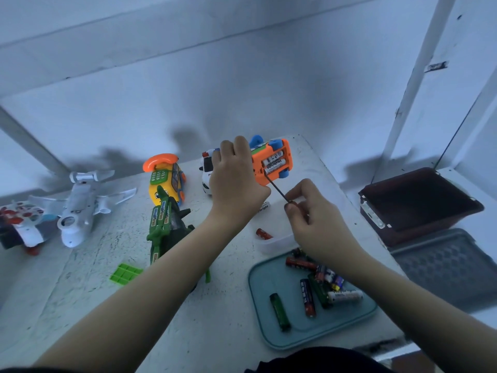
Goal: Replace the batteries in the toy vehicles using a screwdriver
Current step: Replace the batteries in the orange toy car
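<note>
Several loose batteries (279, 312) lie in a teal tray (255, 292) at the table's (228, 305) near edge. Just beyond, the right hand (312, 211) pinches a thin screwdriver (278, 191), its tip touching the underside of an orange toy car (287, 152). The left hand (234, 179) grips that car, held upturned above the table, with two white batteries (274, 163) showing in its open compartment. Farther back stands a white toy car (207, 168).

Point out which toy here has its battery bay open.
The orange vehicle, gripped by the left hand: white batteries show in its bay, the right hand's screwdriver at its edge. Other toys lie on the table.
</note>
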